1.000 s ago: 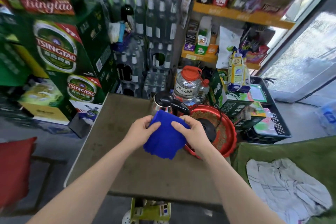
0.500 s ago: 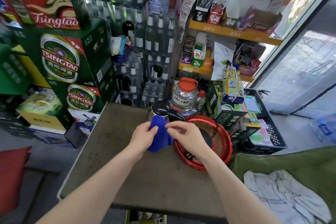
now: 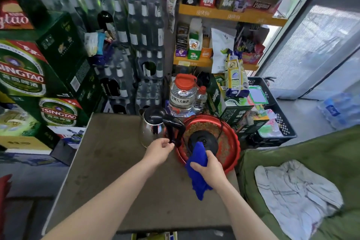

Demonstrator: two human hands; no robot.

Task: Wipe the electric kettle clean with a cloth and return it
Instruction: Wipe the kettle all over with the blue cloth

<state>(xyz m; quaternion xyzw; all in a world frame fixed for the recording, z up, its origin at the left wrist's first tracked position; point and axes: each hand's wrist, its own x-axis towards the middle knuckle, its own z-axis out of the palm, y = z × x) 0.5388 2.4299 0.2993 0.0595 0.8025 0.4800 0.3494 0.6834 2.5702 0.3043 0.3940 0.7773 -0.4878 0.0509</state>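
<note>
Green beer cartons (image 3: pixel 58 112) read "TSINGTAO" — a red carton (image 3: pixel 13 15) above showed "…gtao". The clear jug's label (image 3: pixel 182 100) read "金牌八大碗酒".

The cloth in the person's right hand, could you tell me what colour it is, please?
The cloth is solid bright blue, seen in the head view.

Daylight pours in from the glass door (image 3: pixel 319 31) on the right, washing out its upper panes. The left stacks of green beer boxes (image 3: pixel 29 76) sit dimmer and smeared by blur. Wide-angle bending curves the frame edges. The counter (image 3: pixel 109 171) shows soft, faint shadows.
</note>
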